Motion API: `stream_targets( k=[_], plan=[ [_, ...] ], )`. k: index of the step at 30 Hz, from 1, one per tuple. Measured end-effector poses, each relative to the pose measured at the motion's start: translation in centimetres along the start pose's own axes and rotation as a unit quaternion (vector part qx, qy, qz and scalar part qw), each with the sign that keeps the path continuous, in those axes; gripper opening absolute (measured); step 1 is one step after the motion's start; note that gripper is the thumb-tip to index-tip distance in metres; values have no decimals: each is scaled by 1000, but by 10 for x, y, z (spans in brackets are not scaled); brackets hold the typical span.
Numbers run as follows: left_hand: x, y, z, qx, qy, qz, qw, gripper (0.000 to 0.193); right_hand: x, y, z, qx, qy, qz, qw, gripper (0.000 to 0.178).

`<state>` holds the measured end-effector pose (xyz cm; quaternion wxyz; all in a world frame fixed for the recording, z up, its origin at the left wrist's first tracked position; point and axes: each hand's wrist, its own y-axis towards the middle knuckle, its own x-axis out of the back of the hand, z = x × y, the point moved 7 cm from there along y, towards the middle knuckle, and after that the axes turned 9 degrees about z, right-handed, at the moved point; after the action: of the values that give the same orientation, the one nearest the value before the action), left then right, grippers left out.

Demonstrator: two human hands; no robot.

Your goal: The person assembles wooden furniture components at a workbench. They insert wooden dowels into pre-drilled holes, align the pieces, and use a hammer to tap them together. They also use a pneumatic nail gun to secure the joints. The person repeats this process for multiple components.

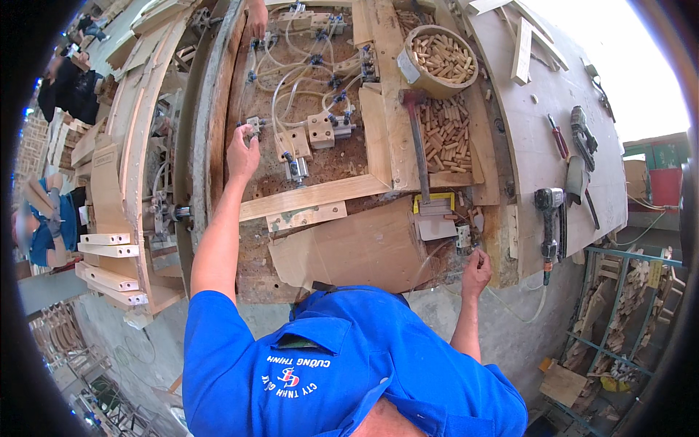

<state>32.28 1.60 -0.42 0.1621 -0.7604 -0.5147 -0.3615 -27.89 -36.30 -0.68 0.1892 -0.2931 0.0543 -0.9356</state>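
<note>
My left hand [242, 153] reaches to the left side of the wooden jig board [251, 175]. Its fingertips pinch a small metal clamp block [253, 125]. At the near right, my right hand [477, 271] is closed, its fingertips at the end of a small air valve [464, 239]; what lies between them is too small to make out. Clear air hoses [280, 95] loop over the board between several metal air cylinders [320, 131]. A wooden bar [313, 198] lies along the near side of the jig, above a brown cardboard sheet [357, 247].
A tub of wooden dowels [439, 62] stands above more loose dowels [444, 135]. Beside them rests a mallet [417, 142]. On the right-hand table lie a nail gun [547, 218] and a screwdriver [558, 138]. Another person's hand [258, 18] reaches in at the far end.
</note>
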Motion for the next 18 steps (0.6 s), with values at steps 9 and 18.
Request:
stream_targets(
  k=[9,18],
  plan=[
    [2,7,3,7,-4,-18,1000,25,11,-10,-20,-1,25,-2,1000,21],
    [7,14,9,7,3,-10,1000,21,3,-15,-12,-47,43,-10,998,25]
  ],
)
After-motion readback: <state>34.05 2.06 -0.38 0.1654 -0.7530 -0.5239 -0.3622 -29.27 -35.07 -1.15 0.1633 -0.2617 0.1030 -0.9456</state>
